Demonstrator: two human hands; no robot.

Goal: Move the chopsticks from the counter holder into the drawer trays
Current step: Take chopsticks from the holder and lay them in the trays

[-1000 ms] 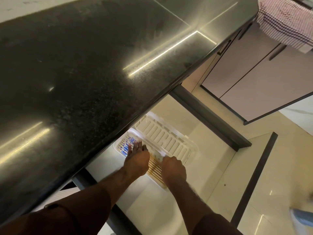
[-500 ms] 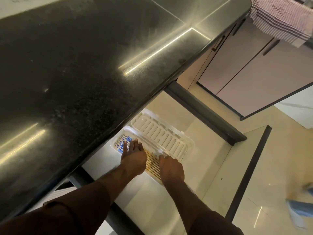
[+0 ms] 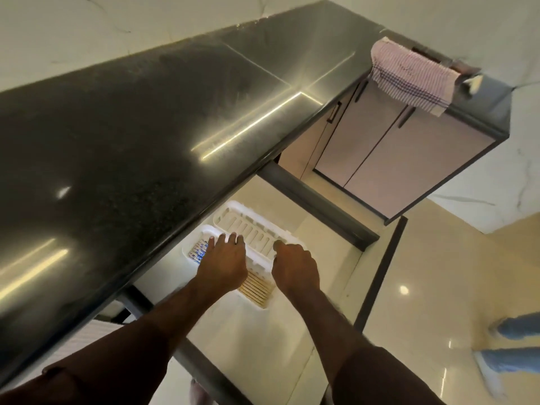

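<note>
Below the black counter a drawer point(image 3: 309, 229) stands pulled out, with two white ribbed trays in it. The near tray point(image 3: 264, 305) holds a row of chopsticks point(image 3: 257, 289), with wooden ends towards me and blue-patterned ends point(image 3: 198, 250) at the far left. The far tray point(image 3: 248, 225) shows only bare ribs. My left hand point(image 3: 223, 264) lies flat on the chopsticks, fingers spread forward. My right hand point(image 3: 295, 267) hovers at the trays' right side with fingers curled down; what they touch is hidden. No counter holder is in view.
The black granite counter point(image 3: 146, 127) overhangs the drawer's left side. A checked cloth point(image 3: 409, 80) hangs over the counter's far end above pale cabinet doors point(image 3: 394, 159). Another person's blue-clad feet point(image 3: 511, 346) stand on the glossy floor at the right.
My view has tilted up, so more of the counter and wall shows. My right hand has slid from the chopsticks' near ends towards the trays' far right rim. My left hand stays on the chopsticks.
</note>
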